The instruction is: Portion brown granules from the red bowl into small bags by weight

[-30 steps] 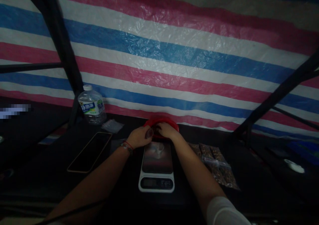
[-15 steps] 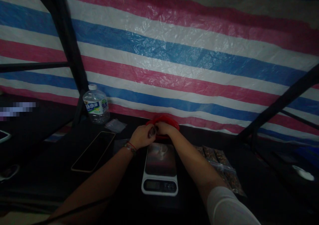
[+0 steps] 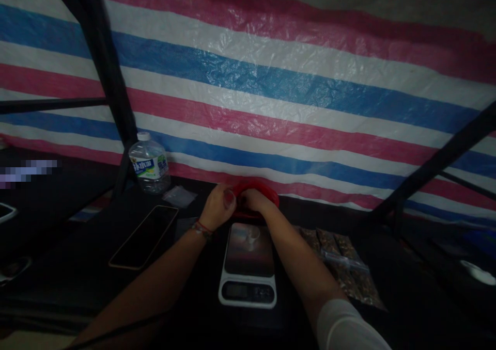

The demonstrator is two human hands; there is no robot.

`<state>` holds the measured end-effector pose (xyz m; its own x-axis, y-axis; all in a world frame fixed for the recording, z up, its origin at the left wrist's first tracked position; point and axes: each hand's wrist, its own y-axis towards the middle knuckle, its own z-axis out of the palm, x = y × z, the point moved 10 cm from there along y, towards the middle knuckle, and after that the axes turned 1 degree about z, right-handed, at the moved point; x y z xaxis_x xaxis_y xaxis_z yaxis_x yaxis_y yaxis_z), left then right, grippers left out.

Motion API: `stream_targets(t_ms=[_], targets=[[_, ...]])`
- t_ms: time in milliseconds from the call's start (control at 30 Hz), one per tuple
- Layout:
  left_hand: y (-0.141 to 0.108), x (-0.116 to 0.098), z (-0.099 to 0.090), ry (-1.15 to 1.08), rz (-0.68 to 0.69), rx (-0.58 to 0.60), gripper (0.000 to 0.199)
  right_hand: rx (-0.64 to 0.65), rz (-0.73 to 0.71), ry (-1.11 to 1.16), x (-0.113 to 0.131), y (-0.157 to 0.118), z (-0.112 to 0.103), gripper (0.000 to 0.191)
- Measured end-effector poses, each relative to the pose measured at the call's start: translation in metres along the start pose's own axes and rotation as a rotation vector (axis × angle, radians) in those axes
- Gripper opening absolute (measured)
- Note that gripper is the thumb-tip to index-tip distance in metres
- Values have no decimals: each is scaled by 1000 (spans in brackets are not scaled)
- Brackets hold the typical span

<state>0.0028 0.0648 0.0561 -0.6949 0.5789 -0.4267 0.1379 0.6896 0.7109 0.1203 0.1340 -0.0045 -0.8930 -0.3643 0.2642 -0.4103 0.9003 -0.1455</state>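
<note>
My left hand is closed around a small clear round cup, its mouth turned toward the red plastic bag at the back of the table. Over that bag, my right hand reaches in with fingers curled downward; its fingertips are in shadow, and what they hold cannot be made out. Just in front of both hands lies a white digital kitchen scale with a dark, shiny platform. A pale reflection shows on the platform.
Several clear zip bags of brown pieces lie right of my right forearm. To the left are a phone, small empty plastic bags and a clear bottle. Black frame posts stand before a striped tarp.
My left hand has shifted slightly left and up with the cup, which has turned toward the bag. My right hand stays at the bag, moving only a little.
</note>
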Motion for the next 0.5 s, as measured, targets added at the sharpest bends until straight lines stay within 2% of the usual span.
stream_targets(t_ms=[67,200,300,400,500], targets=[[2,3,16,9,-21,92,35,-33,-39,39,1,-2,-3,26],[-2,-4,45,19,-1,294,52,-93,-92,61,0,-9,-11,29],[-8,-3,57,55,-27,414,49,-108,-75,31,-4,-14,-12,32],[-12,2,59,107,-67,443,48,-99,-63,-2,-3,-16,-8,41],[-15,4,59,113,-66,436,50,-38,-24,-9,-3,-14,3,38]])
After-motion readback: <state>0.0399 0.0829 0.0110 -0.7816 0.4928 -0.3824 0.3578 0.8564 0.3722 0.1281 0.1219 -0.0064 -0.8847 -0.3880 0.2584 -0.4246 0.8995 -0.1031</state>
